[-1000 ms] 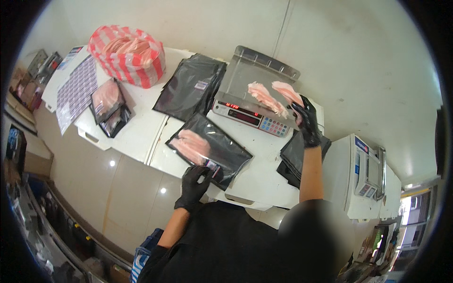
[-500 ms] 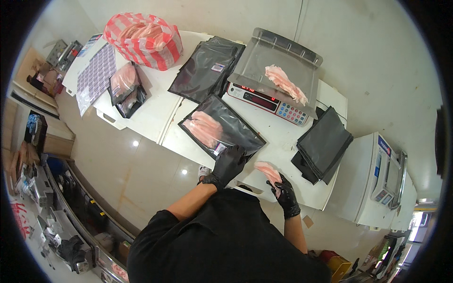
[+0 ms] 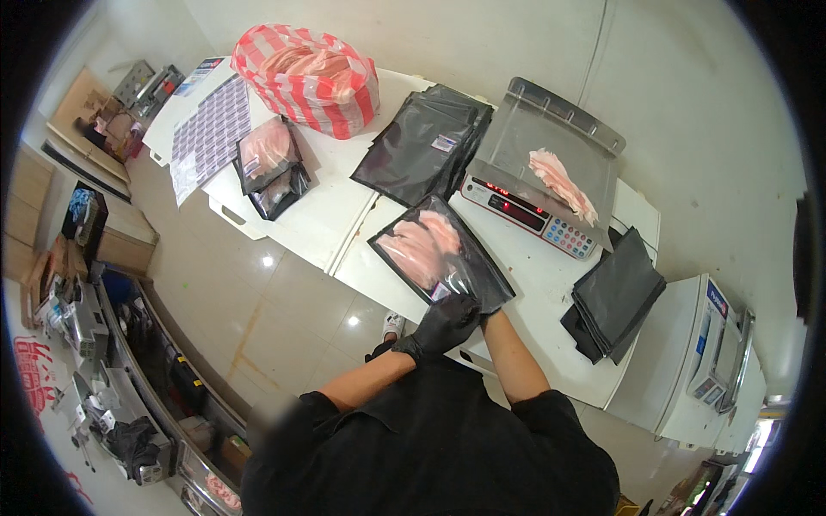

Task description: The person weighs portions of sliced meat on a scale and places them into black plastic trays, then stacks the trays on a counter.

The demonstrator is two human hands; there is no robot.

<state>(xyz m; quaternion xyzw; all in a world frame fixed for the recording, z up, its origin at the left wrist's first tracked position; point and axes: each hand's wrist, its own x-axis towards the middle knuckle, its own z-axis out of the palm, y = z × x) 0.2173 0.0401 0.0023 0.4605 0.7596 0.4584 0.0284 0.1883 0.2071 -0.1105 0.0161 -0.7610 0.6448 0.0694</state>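
Observation:
My left hand point(image 3: 447, 320), in a black glove, grips the near, open edge of a vacuum bag point(image 3: 486, 271) with a clear front and black back. Inside the bag lie several pale pink meat strips point(image 3: 417, 249), beside a small label. My right forearm point(image 3: 514, 357) reaches into the bag's mouth. The gloved right hand blends with the black backing, so its fingers cannot be made out. One strip point(image 3: 443, 230) lies along the upper side in the bag. Beyond, another meat piece point(image 3: 562, 185) rests on the scale's tray point(image 3: 538, 125).
A red-and-white striped plastic bag point(image 3: 348, 107) of meat stands far left, near filled packs point(image 3: 271, 159) and a label sheet point(image 3: 211, 129). Black bags point(image 3: 422, 142) lie behind the work; more dark bags point(image 3: 618, 297) lie right of the digital scale point(image 3: 525, 215). White freezers point(image 3: 301, 232) form the worktop.
My right hand has moved left into the bag with the meat strip it held. An added strip now shows inside. The whole view has shifted slightly.

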